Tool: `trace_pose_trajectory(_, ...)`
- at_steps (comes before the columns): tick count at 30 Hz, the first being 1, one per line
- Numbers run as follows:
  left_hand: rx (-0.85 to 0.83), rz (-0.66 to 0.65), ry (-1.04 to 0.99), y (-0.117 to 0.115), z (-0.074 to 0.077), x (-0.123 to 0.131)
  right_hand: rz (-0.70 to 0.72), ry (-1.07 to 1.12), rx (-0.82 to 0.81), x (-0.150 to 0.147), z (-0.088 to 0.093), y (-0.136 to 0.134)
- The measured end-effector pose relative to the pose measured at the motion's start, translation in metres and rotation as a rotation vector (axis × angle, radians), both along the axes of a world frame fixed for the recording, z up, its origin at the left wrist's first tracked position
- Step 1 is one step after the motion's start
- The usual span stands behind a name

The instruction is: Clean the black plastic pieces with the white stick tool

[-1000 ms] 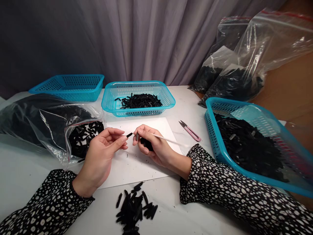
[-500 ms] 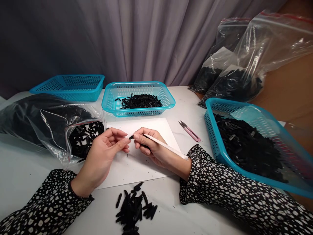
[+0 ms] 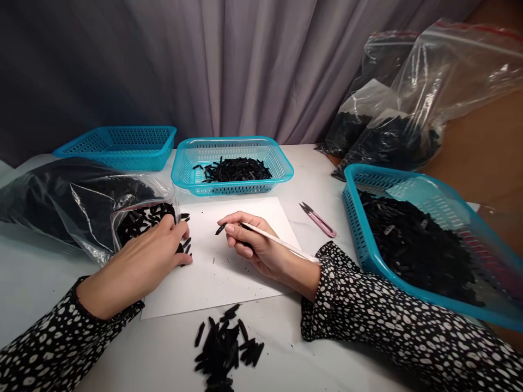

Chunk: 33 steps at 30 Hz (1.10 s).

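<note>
My right hand [image 3: 255, 239] is closed around a slim white stick-like tool [image 3: 281, 243]. Thumb and forefinger also pinch a small black piece [image 3: 221, 228], held above a white sheet of paper [image 3: 237, 283]. My left hand [image 3: 149, 247] reaches palm down to loose black pieces [image 3: 187, 244] at the mouth of a clear zip bag [image 3: 87, 204]. Its thumb and forefinger are spread apart around some of them, while the other fingertips are hidden. Nearest to me on the table lies a heap of black strips [image 3: 223, 348].
A blue basket [image 3: 232, 189] with black pieces stands behind the paper, another blue basket [image 3: 118, 158] at back left. Pink-handled thread snips [image 3: 318, 219] lie right of the paper. A fuller blue basket [image 3: 357, 218] and filled zip bags [image 3: 392, 136] occupy the right side.
My left hand has moved left and down from the black piece to the bag's mouth, its fingers spreading. My right hand stays almost in place with the piece and the tool.
</note>
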State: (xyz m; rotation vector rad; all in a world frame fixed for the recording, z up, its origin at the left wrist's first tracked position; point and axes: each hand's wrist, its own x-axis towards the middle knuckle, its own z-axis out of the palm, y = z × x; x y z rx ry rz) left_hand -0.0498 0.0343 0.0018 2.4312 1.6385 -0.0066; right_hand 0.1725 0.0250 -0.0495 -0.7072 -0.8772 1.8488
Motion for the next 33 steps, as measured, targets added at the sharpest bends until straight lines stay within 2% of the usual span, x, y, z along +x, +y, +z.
trace_pose_trajectory(7, -0.006, -0.043, 0.029, -0.007, 0.003, 0.006, 0.001, 0.001, -0.001, -0.001, 0.002, 0.000)
trace_pose_trajectory(17, -0.035, -0.086, 0.031, -0.001, -0.001, 0.003, -0.002, -0.031, 0.040, -0.001, 0.004, -0.002)
trace_pose_trajectory(22, 0.092, -0.167, -0.102, 0.006, -0.004, 0.005, -0.010, -0.042, 0.067, -0.001, 0.003, -0.002)
trace_pose_trajectory(24, 0.150, -0.131, -0.200, 0.008, -0.004, 0.009, -0.020, -0.052, 0.083, -0.001, 0.003, -0.002)
trace_pose_trajectory(26, 0.153, -0.041, -0.331, 0.007, -0.002, 0.017, -0.032, -0.074, 0.100, -0.002, 0.002, -0.003)
trace_pose_trajectory(27, 0.117, 0.011, -0.411, 0.005, -0.001, 0.022, -0.042, -0.091, 0.111, -0.002, 0.002, -0.003)
trace_pose_trajectory(29, -0.073, 0.083, -0.576, -0.001, 0.001, 0.032, -0.061, -0.129, 0.144, -0.003, -0.001, -0.003)
trace_pose_trajectory(31, -0.282, 0.099, -0.720, -0.007, 0.001, 0.040, -0.065, -0.163, 0.193, -0.004, -0.003, -0.002)
trace_pose_trajectory(33, -0.410, 0.117, -0.818, -0.012, -0.002, 0.044, -0.062, -0.176, 0.233, -0.005, -0.004, -0.002)
